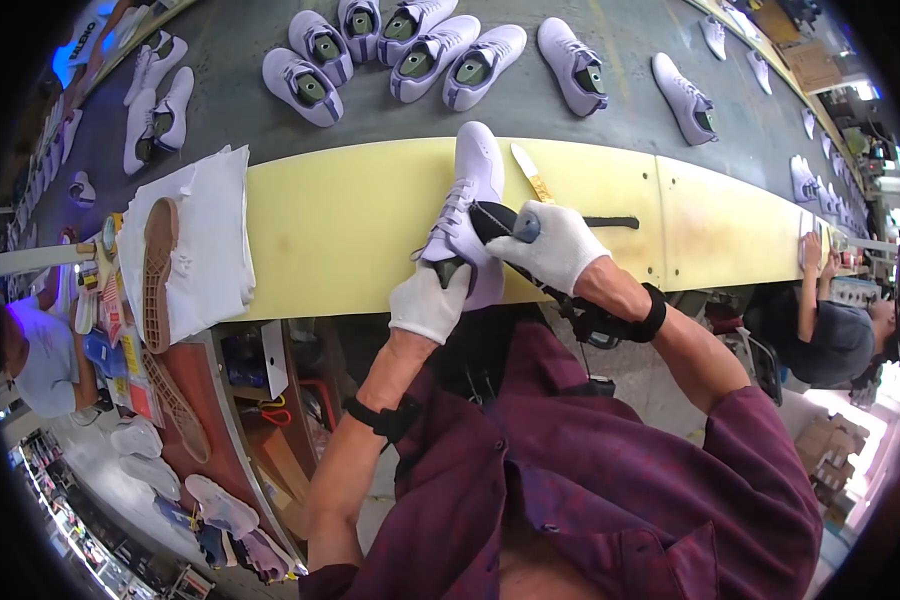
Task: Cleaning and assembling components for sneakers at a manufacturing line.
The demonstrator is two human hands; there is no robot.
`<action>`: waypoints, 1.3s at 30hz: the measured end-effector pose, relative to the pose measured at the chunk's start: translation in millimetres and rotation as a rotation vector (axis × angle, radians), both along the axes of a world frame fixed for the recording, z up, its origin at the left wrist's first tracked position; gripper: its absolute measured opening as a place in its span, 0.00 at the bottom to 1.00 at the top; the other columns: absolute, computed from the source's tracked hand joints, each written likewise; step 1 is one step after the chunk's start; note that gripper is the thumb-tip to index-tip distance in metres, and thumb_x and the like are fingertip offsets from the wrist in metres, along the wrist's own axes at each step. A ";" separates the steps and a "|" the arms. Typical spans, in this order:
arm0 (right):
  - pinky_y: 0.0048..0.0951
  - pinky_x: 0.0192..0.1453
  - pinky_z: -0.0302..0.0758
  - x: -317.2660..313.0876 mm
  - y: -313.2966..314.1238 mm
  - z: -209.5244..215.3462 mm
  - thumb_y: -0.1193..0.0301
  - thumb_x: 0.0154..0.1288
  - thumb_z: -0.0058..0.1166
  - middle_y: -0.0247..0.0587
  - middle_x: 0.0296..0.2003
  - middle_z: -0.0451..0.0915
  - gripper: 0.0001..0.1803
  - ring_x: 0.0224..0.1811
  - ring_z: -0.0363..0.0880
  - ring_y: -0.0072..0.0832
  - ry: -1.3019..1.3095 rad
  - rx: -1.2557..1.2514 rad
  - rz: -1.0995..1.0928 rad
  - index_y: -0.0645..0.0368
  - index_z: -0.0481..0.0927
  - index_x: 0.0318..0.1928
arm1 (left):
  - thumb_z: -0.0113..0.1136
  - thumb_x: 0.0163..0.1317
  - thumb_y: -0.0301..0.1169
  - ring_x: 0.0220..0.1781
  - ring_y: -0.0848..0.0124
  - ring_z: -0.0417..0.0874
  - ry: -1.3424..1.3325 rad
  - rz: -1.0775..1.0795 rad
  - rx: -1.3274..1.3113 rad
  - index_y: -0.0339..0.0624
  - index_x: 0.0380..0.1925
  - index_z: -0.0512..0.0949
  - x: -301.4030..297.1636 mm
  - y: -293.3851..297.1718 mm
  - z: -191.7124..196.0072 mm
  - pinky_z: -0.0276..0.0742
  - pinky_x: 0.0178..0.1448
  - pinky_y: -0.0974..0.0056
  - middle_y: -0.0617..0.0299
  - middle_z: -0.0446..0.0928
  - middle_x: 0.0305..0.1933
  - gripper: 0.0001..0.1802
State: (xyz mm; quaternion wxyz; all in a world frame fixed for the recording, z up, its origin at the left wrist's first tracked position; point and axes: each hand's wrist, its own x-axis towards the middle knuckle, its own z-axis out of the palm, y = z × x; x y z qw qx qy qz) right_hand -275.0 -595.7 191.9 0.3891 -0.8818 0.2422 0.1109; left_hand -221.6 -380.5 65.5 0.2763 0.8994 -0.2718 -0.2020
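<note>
A lavender lace-up sneaker (478, 165) lies on its long axis across the yellow bench edge, toe pointing away from me. In a white glove, my left hand (430, 300) grips it at the heel opening, fingers closed around the collar. My right hand (550, 245), gloved too, is closed around a dark, rounded tool (492, 221) whose tip is against or just beside the sneaker's right side; its exact kind I cannot make out. Right of the toe, a knife (532, 172) with a pale blade and yellow patterned handle rests on the bench. A black strip (612, 222) extends beyond my right hand.
Several lavender sneakers (435, 58) stand on the dark conveyor (630, 135) behind the yellow bench (340, 220). White sheets (210, 250) and a brown sole (160, 265) lie at the left. Co-workers sit at the far left and at the right (820, 330).
</note>
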 end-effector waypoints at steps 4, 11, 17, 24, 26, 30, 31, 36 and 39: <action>0.37 0.38 0.81 -28.4 -5.5 -6.9 0.52 0.61 0.75 0.50 0.27 0.84 0.27 0.29 0.86 0.36 0.002 0.016 -0.017 0.67 0.84 0.37 | 0.61 0.74 0.42 0.37 0.39 0.84 -0.241 -0.226 0.042 0.50 0.49 0.84 0.1 6.7 -4.3 0.78 0.40 0.39 0.41 0.81 0.36 0.12; 0.38 0.33 0.84 1.4 -3.4 11.9 0.48 0.63 0.71 0.52 0.23 0.84 0.30 0.26 0.88 0.37 -0.008 0.122 -0.026 0.70 0.86 0.36 | 0.61 0.74 0.43 0.38 0.42 0.85 -0.175 -0.144 0.011 0.51 0.52 0.84 2.5 3.1 -3.6 0.79 0.41 0.42 0.42 0.81 0.37 0.15; 0.42 0.83 0.58 23.2 -5.5 6.0 0.48 0.63 0.70 0.61 0.29 0.87 0.30 0.37 0.89 0.53 -0.184 0.060 0.102 0.70 0.88 0.40 | 0.62 0.71 0.53 0.44 0.39 0.85 0.170 0.162 -0.103 0.35 0.48 0.83 2.2 -10.2 22.0 0.80 0.49 0.44 0.37 0.84 0.40 0.28; 0.41 0.43 0.82 -19.0 -11.3 -4.1 0.50 0.62 0.74 0.57 0.32 0.87 0.27 0.36 0.89 0.47 -0.018 0.060 0.062 0.65 0.86 0.40 | 0.62 0.72 0.50 0.43 0.38 0.84 0.080 0.002 -0.047 0.33 0.44 0.83 4.7 -4.3 19.7 0.77 0.48 0.42 0.35 0.82 0.38 0.26; 0.40 0.42 0.82 -31.3 -9.7 -9.4 0.50 0.62 0.75 0.55 0.30 0.86 0.27 0.34 0.88 0.45 0.003 0.067 0.000 0.65 0.85 0.37 | 0.62 0.72 0.50 0.44 0.37 0.84 -0.023 -0.092 -0.061 0.39 0.47 0.83 6.5 2.3 3.5 0.79 0.47 0.41 0.35 0.82 0.38 0.23; 0.39 0.41 0.82 -50.9 -17.8 -15.4 0.50 0.62 0.75 0.54 0.30 0.86 0.27 0.33 0.88 0.44 0.046 0.030 0.046 0.65 0.84 0.37 | 0.58 0.75 0.45 0.41 0.39 0.85 0.009 -0.058 -0.217 0.54 0.52 0.83 9.8 7.3 -18.0 0.80 0.44 0.40 0.37 0.81 0.41 0.14; 0.39 0.41 0.82 -52.6 -19.0 -13.8 0.50 0.62 0.75 0.54 0.30 0.86 0.27 0.33 0.88 0.44 0.044 0.029 0.041 0.65 0.84 0.37 | 0.57 0.76 0.43 0.40 0.39 0.85 0.122 0.045 -0.290 0.58 0.53 0.82 10.5 5.5 -20.0 0.80 0.44 0.40 0.38 0.81 0.41 0.12; 0.40 0.42 0.82 -39.7 -10.0 10.8 0.51 0.61 0.75 0.56 0.30 0.86 0.26 0.34 0.88 0.45 -0.072 0.072 -0.031 0.65 0.85 0.38 | 0.57 0.75 0.48 0.42 0.34 0.83 -0.094 -0.229 -0.192 0.44 0.51 0.82 18.2 21.1 -29.3 0.77 0.45 0.38 0.34 0.81 0.39 0.20; 0.41 0.41 0.82 -16.3 -2.2 -8.3 0.50 0.61 0.75 0.57 0.30 0.86 0.27 0.33 0.88 0.46 -0.141 0.010 0.050 0.65 0.85 0.38 | 0.57 0.75 0.52 0.44 0.30 0.82 -0.066 -0.157 -0.181 0.34 0.49 0.81 18.5 17.4 -25.7 0.77 0.48 0.36 0.32 0.82 0.39 0.27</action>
